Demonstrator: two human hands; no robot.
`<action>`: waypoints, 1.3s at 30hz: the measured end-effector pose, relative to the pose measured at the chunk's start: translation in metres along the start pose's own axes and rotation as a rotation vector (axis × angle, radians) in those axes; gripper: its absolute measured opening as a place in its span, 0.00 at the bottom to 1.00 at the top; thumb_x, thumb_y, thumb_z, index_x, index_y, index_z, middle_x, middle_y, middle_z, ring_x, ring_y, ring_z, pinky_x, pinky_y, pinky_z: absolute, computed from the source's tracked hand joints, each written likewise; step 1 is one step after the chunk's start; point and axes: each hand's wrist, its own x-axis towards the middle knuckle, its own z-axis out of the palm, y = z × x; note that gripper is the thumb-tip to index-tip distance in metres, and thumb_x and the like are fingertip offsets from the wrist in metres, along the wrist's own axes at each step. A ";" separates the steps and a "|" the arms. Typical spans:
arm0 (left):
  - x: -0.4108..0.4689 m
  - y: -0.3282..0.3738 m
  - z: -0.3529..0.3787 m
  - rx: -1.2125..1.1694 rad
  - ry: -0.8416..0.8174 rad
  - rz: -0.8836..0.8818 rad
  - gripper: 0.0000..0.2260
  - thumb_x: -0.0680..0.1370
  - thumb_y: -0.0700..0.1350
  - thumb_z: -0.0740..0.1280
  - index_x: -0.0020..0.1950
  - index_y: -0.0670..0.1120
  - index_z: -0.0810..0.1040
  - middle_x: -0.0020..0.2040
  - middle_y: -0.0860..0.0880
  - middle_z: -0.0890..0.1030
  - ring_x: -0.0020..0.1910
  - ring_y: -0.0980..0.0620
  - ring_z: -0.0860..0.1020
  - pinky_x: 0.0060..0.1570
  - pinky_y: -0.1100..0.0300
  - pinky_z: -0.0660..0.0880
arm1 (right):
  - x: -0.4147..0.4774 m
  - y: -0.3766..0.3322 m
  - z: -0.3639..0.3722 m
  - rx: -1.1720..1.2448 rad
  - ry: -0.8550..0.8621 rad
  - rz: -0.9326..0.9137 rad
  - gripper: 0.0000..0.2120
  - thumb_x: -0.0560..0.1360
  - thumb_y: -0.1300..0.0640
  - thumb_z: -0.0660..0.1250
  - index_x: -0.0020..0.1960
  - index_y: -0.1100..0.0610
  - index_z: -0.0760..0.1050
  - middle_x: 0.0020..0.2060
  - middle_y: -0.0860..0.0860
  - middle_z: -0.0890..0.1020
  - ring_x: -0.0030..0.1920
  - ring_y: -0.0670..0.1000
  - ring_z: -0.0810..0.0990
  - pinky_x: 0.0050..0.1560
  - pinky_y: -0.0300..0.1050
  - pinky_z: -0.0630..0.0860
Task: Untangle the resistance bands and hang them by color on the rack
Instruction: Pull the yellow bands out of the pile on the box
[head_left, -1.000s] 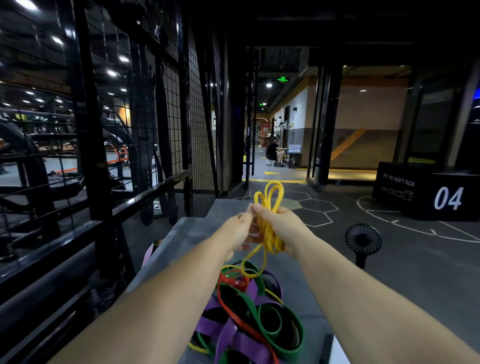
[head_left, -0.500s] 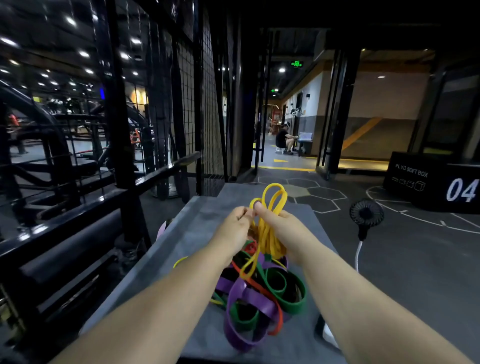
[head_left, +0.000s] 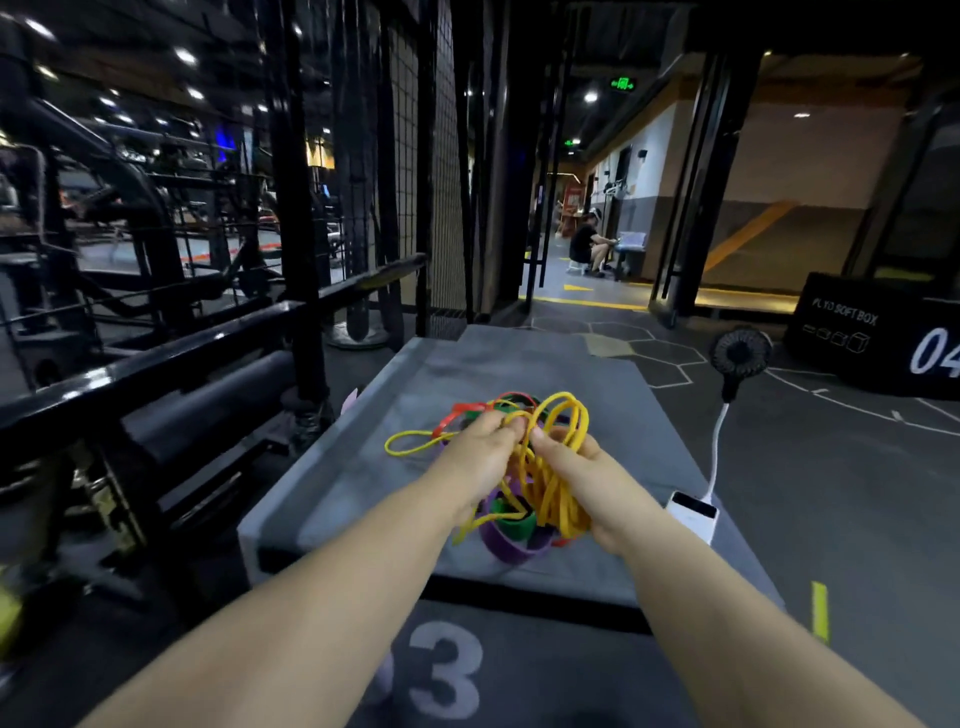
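Both pinch yellow bands (head_left: 553, 501): left hand (head_left: 480, 452), right hand (head_left: 587, 473); tangle (head_left: 511, 543) half-hidden.

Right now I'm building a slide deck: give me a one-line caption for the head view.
Left hand and right hand pinch yellow bands above a purple-green-red tangle on a grey box.

My left forearm (head_left: 322, 582): bare as far as I can see it.
My right forearm (head_left: 722, 592): bare too.
My left hand (head_left: 483, 454): bare.
My right hand (head_left: 584, 478): bare.
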 end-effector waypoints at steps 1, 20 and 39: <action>-0.004 -0.001 -0.002 0.023 0.000 0.014 0.08 0.81 0.52 0.60 0.49 0.51 0.76 0.48 0.45 0.80 0.46 0.48 0.78 0.53 0.50 0.76 | -0.005 0.002 0.002 0.006 0.019 -0.010 0.16 0.72 0.50 0.71 0.56 0.56 0.75 0.45 0.54 0.85 0.46 0.53 0.85 0.47 0.50 0.82; -0.018 -0.056 -0.006 0.150 0.049 0.099 0.04 0.81 0.46 0.61 0.54 0.48 0.72 0.46 0.51 0.76 0.41 0.57 0.73 0.35 0.73 0.66 | -0.030 0.050 -0.014 -0.155 0.018 0.002 0.33 0.59 0.33 0.75 0.53 0.57 0.77 0.40 0.54 0.80 0.40 0.52 0.79 0.40 0.48 0.79; 0.006 -0.095 -0.014 0.226 -0.120 0.018 0.08 0.81 0.46 0.61 0.42 0.49 0.70 0.33 0.53 0.66 0.32 0.56 0.65 0.33 0.62 0.64 | -0.004 0.089 -0.036 -0.268 -0.152 0.148 0.09 0.76 0.52 0.68 0.39 0.53 0.74 0.33 0.48 0.75 0.35 0.45 0.72 0.42 0.42 0.68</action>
